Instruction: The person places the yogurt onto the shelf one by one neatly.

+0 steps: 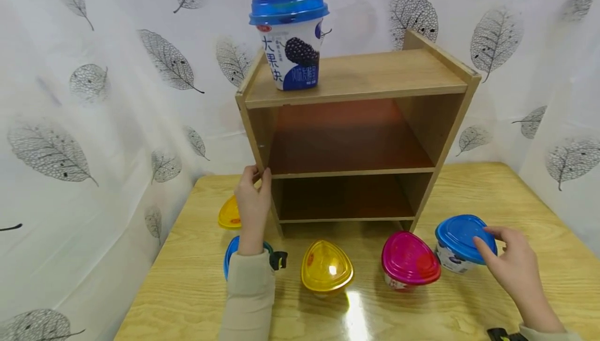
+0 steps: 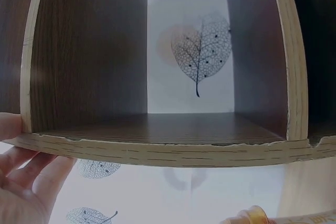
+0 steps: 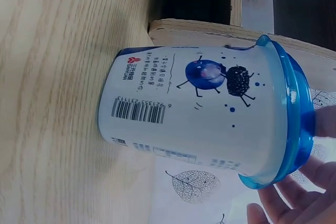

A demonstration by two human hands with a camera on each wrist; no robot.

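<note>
My left hand [image 1: 253, 200] grips the front edge of the left side panel of a small wooden shelf [image 1: 375, 74]. In the left wrist view its thumb and fingers lie on either side of that edge. To the right of the shelf, my right hand [image 1: 514, 260] holds a blue-lidded yogurt cup [image 1: 461, 234] by its rim. The right wrist view shows the cup's printed side, with a barcode and berry pictures, and the fingers at the blue lid [image 3: 299, 119]. Another blue-lidded yogurt cup [image 1: 291, 39] stands upright on the shelf's top left.
A yellow-lidded cup [image 1: 326, 267] and a magenta-lidded cup [image 1: 408, 259] stand before the shelf. Behind my left arm, a blue-lidded cup [image 1: 231, 256] and another yellow-lidded cup [image 1: 229, 213] are partly hidden. A leaf-patterned curtain [image 1: 117, 138] surrounds the wooden table [image 1: 173, 289].
</note>
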